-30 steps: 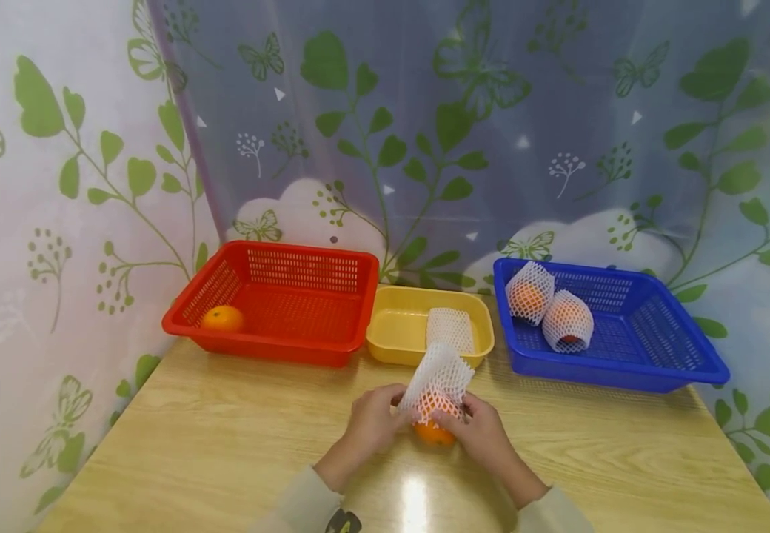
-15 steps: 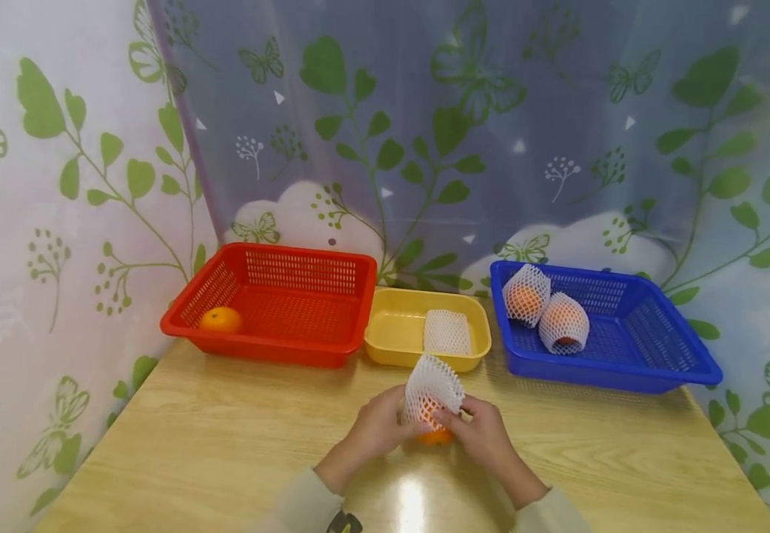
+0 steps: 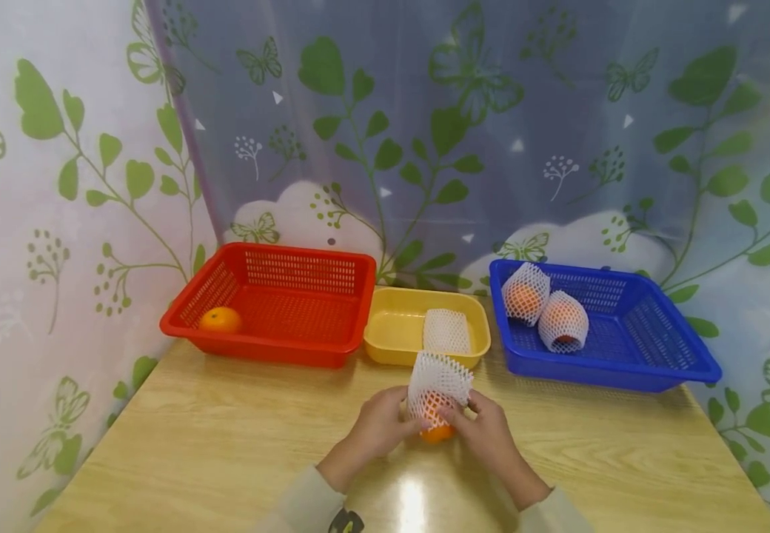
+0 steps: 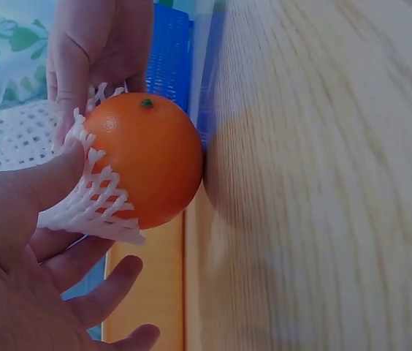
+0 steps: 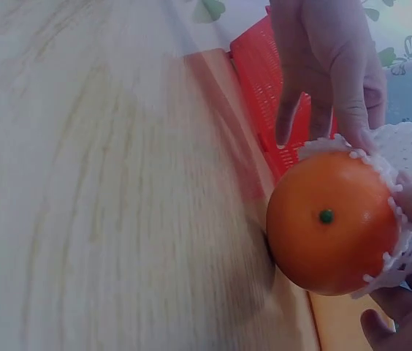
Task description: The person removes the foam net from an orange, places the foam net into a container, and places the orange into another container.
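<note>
In the head view an orange point(image 3: 436, 433) stands on the wooden table, its upper part inside a white foam fruit net point(image 3: 440, 379). My left hand point(image 3: 380, 423) pinches the net's edge between thumb and forefinger on the left side. On the other side my right hand point(image 3: 488, 429) grips the net's edge, its thumb over the front. The left wrist view shows the orange point(image 4: 155, 164) bare at its stem end, touching the table, while the left hand's point(image 4: 23, 263) other fingers spread loosely. The net's loose end rises above the fruit.
A red basket point(image 3: 292, 348) at back left holds one bare orange point(image 3: 221, 320). Beside it, a yellow tray point(image 3: 385, 354) holds flat foam nets point(image 3: 446, 332). The blue basket point(image 3: 611, 376) at back right contains two netted oranges point(image 3: 563, 322). A patterned curtain hangs behind.
The net has come further down around the orange, and its loose top end has shifted and opened wider. Both hands stay at the fruit with small finger movements.
</note>
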`<state>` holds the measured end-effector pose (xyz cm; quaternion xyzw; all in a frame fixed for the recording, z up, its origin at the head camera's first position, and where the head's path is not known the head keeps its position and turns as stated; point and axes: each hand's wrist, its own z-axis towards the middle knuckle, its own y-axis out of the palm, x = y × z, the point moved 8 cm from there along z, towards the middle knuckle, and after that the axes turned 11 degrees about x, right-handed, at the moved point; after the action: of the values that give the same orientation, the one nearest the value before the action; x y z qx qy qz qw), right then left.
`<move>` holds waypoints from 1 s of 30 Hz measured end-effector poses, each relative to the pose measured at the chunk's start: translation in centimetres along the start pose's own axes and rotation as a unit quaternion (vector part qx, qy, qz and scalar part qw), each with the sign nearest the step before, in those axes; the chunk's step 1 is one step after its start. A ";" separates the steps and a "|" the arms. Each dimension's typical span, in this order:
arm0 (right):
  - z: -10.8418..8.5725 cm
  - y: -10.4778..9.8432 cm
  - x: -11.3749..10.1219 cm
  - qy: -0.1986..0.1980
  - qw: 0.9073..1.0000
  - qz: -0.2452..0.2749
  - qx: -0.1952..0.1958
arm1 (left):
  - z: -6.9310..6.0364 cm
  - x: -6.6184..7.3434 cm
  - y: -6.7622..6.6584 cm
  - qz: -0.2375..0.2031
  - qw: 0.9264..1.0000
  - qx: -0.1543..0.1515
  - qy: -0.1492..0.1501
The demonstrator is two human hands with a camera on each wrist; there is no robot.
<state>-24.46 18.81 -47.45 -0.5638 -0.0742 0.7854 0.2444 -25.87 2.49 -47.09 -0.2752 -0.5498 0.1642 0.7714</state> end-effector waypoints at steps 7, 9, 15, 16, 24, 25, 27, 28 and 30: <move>-0.1 0.6 1.2 0.049 0.997 0.038 -0.048 | 0.1 0.0 -0.2 0.016 1.000 0.001 0.005; -0.1 0.7 1.3 0.058 0.996 0.048 -0.056 | 0.2 -0.1 -0.2 0.018 1.000 0.001 0.001; -0.3 0.7 1.2 0.069 0.993 0.063 -0.066 | 0.2 -0.5 -0.4 0.016 1.000 0.022 -0.005; -0.3 0.7 1.2 0.070 0.993 0.065 -0.069 | 0.2 -0.6 -0.5 0.018 0.999 0.029 -0.002; -0.4 1.0 1.3 0.063 0.992 0.031 -0.101 | 0.2 -0.8 -0.9 0.027 0.999 0.046 -0.001; -0.3 1.1 1.2 0.059 0.992 0.024 -0.106 | 0.2 -0.8 -0.9 0.024 0.999 0.045 0.000; -0.2 1.0 1.0 0.046 0.993 0.010 -0.110 | 0.3 -0.8 -0.9 0.013 0.999 0.042 -0.002; -0.1 1.0 0.9 0.038 0.993 0.005 -0.110 | 0.3 -0.9 -0.9 0.003 0.999 0.039 -0.005; 0.1 0.9 0.7 0.022 0.994 -0.009 -0.111 | 0.4 -1.0 -0.7 -0.027 0.999 0.027 -0.018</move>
<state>-25.02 18.35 -48.32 -0.6038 -0.1609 0.7575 0.1893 -26.61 1.43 -47.36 -0.2360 -0.5658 0.1629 0.7730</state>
